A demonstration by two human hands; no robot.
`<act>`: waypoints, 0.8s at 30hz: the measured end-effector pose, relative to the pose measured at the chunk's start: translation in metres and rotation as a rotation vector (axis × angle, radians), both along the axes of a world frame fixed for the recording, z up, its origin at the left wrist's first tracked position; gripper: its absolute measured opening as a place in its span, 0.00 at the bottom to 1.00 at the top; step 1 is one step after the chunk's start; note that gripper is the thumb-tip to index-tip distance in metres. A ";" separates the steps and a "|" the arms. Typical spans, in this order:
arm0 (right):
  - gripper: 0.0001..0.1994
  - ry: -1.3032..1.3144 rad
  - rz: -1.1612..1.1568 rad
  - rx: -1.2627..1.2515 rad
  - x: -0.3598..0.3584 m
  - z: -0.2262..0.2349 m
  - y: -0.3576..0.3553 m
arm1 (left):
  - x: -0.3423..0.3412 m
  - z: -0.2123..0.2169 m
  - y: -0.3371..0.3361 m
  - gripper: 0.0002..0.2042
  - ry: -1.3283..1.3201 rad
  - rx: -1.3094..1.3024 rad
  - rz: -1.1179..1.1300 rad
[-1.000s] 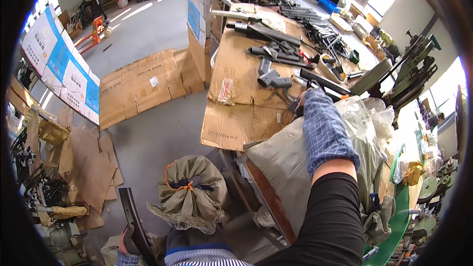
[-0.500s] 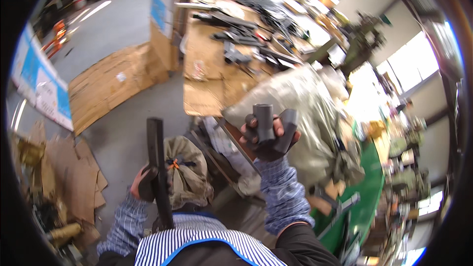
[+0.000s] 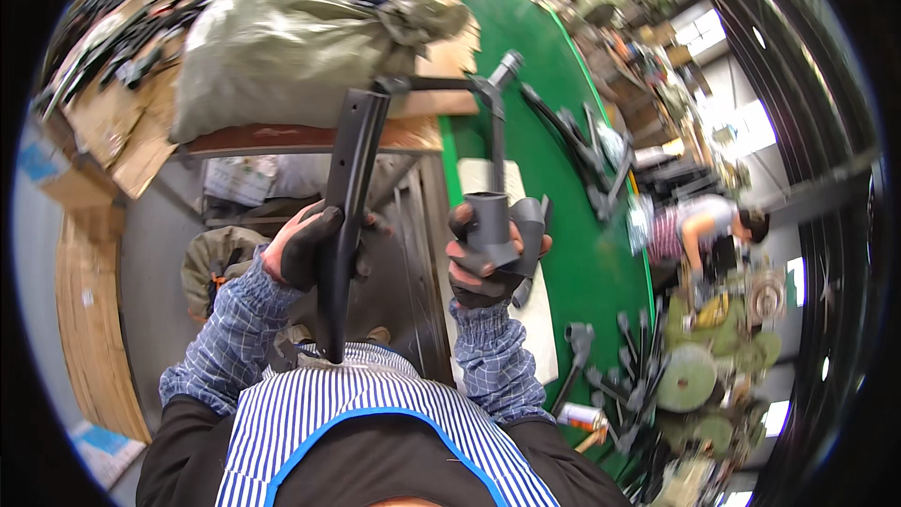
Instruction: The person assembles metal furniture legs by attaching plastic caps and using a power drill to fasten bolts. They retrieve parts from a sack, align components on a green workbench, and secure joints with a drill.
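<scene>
In front of my chest, my left hand (image 3: 305,253) is wrapped round a long black metal bar (image 3: 355,155) with holes near its upper end. The bar stands nearly upright, leaning slightly right at the top. To the right, my right hand (image 3: 477,277) grips two dark grey tubular fittings (image 3: 488,221) side by side, one more upright than the other. Both hands wear dark fingerless gloves. Behind the fittings, a grey bracket-like frame (image 3: 497,136) rises over the green table (image 3: 572,272); its lower end is hidden.
A pale board (image 3: 535,347) lies along the table's near edge. Several dark metal parts (image 3: 591,155) lie farther back, with more parts (image 3: 629,376) at lower right. A full pale sack (image 3: 272,47) rests at upper left. Another person (image 3: 694,230) bends beyond the table.
My view has swung right, bringing the green table close in front and the sack to the upper left. Both hands keep their hold; my left hand and the bar are raised higher in view.
</scene>
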State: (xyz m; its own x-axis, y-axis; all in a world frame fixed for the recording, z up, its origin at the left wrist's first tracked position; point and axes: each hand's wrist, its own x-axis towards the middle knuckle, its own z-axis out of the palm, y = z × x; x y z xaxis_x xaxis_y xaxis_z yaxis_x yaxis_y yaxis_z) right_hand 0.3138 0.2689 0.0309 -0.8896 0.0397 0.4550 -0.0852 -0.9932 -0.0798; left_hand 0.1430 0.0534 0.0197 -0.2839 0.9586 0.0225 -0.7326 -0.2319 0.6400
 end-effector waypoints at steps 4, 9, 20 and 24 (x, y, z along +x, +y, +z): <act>0.31 -0.387 -0.465 0.632 0.105 -0.009 0.037 | 0.051 0.002 0.097 0.27 -0.058 -0.005 -0.318; 0.30 -0.976 -0.679 0.826 0.223 -0.027 0.089 | 0.144 -0.015 0.200 0.24 0.220 -0.120 -0.539; 0.28 -1.263 -0.698 0.613 0.312 -0.139 0.121 | 0.222 -0.091 0.290 0.14 0.516 -0.453 -0.605; 0.20 -1.434 -0.978 0.857 0.359 -0.184 0.170 | 0.206 -0.100 0.318 0.16 0.315 -0.572 -0.465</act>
State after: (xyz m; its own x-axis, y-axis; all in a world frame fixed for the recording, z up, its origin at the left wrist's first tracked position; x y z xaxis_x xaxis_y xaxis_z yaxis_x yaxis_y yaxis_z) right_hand 0.6729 0.4393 -0.1527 -0.3712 0.8738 -0.3141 0.0605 -0.3148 -0.9472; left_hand 0.3494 0.3711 -0.0805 0.0855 0.8642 -0.4959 -0.4383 0.4796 0.7602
